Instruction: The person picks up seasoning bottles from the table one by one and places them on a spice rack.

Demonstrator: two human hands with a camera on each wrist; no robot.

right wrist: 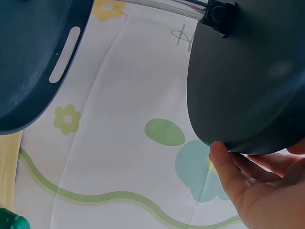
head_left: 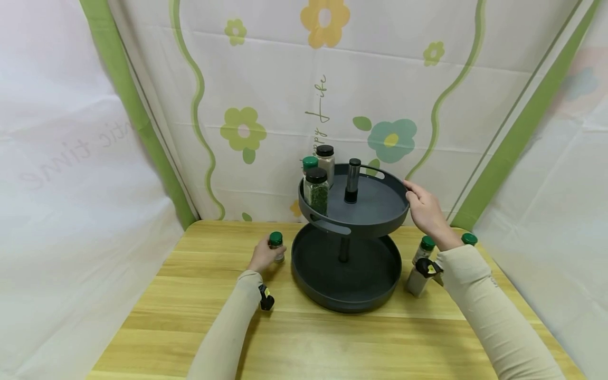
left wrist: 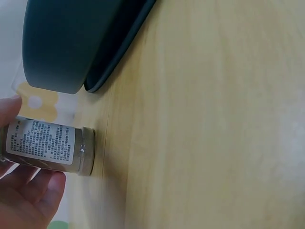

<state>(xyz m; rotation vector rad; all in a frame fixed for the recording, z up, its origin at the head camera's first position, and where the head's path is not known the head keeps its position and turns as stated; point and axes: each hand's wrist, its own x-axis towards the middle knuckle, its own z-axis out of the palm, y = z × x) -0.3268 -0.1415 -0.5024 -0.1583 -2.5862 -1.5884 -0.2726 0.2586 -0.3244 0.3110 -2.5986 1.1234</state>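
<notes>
My left hand (head_left: 263, 256) grips a small green-capped spice jar (head_left: 277, 240) left of a dark grey two-tier tray stand. The left wrist view shows brown contents and a white printed label (left wrist: 42, 140) on this jar; whether its base touches the table cannot be told. At the stand's right side, my right hand (head_left: 426, 212) holds the rim of the upper tray (head_left: 375, 208), fingers (right wrist: 233, 179) underneath. On that tray's left part are a black-capped jar of green herbs (head_left: 316, 196), a green-capped jar (head_left: 310, 162) and a black-capped jar of pale contents (head_left: 326, 163).
Below is the wider lower tray (head_left: 328, 274), on a wooden table (head_left: 313, 343). Right of it stand a green-capped jar (head_left: 423, 250), a jar with greyish contents (head_left: 417, 283) and another green cap (head_left: 469, 239), partly hidden by the right arm. Floral curtain (head_left: 275, 79) hangs behind.
</notes>
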